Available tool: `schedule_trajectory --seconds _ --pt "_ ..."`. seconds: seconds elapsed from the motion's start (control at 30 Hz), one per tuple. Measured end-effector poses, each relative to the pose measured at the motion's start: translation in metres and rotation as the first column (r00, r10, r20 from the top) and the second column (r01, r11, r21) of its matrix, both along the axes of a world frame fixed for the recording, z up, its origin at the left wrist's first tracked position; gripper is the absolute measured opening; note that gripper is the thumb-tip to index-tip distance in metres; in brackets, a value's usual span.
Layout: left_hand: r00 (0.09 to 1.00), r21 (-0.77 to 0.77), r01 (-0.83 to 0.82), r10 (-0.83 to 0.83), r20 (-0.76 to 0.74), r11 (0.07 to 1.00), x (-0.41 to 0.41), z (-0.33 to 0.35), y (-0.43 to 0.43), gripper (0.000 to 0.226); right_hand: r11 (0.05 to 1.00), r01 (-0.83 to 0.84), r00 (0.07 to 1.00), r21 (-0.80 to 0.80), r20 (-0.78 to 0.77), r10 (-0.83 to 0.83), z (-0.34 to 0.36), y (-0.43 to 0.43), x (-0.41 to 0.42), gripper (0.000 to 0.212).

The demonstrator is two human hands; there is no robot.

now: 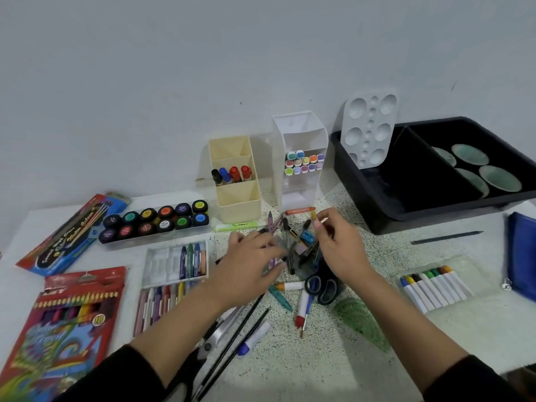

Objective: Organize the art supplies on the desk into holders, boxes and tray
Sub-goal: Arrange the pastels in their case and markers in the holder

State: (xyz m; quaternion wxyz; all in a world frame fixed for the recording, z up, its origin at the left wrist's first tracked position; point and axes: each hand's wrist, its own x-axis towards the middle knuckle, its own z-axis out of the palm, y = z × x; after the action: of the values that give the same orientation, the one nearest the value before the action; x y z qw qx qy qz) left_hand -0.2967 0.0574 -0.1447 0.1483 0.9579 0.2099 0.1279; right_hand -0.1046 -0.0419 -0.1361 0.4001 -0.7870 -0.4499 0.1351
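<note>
Presently the right hand (339, 245) hovers over the far side of the pen pile (298, 248). Its thumb and forefinger are pressed together on a slim yellowish pen (314, 216). The piece is small and partly hidden by the fingertips, so its exact kind cannot be confirmed.

The left hand (246, 253) lies just beside the grip, on its left, with fingers stretched over the same pile. Blur prevents a finding on whether it grasps anything.

Finding on the governing relation:
- The clear marker holder (301, 134) stands directly beyond the grip, near it and slightly to its left, with its open compartments facing the person.
- The cream holder (235, 181) stands beyond and well to the left of the grip, closer to the left hand.
- The pinched pen appears to point away from the person, roughly towards the clear holder's mouth. Its long axis is judged already close to the line of insertion.
- An orange marker (300, 211) lies crosswise just beyond the grip, at the foot of the clear holder.

Assessment: the right hand is the nearer one for a deposit in the clear holder, which needs only a short forward reach and a slight lift. The black tray (377, 204) lies beyond and to the right of the grip. It seems a less likely destination for a pen.

Risk: the crosswise marker and the upright pens in the pile sit close under the path.
</note>
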Motion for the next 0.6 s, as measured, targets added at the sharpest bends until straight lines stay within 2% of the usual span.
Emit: schedule_trajectory --seconds 0.17,0.3,0.47,0.6 --pt "0.999 0.060 0.028 -0.026 -0.031 0.998 0.038 -0.001 -0.011 0.047 0.999 0.035 0.997 0.018 -0.074 -0.033 -0.005 -0.014 0.000 0.007" --pt "0.997 0.096 0.002 0.006 -0.078 0.995 0.052 -0.004 -0.016 0.037 0.999 0.021 0.992 -0.040 -0.120 -0.026 -0.011 -0.027 -0.001 0.004" --pt "0.999 0.082 -0.041 0.041 0.012 0.996 0.050 -0.008 -0.018 0.028 0.999 -0.034 0.993 -0.032 -0.114 0.031 -0.009 -0.036 -0.003 0.002" --pt "0.986 -0.067 -0.077 0.086 0.143 0.995 0.030 0.001 -0.011 0.025 0.994 -0.107 0.983 0.029 -0.149 0.110 -0.006 -0.028 -0.008 0.005"
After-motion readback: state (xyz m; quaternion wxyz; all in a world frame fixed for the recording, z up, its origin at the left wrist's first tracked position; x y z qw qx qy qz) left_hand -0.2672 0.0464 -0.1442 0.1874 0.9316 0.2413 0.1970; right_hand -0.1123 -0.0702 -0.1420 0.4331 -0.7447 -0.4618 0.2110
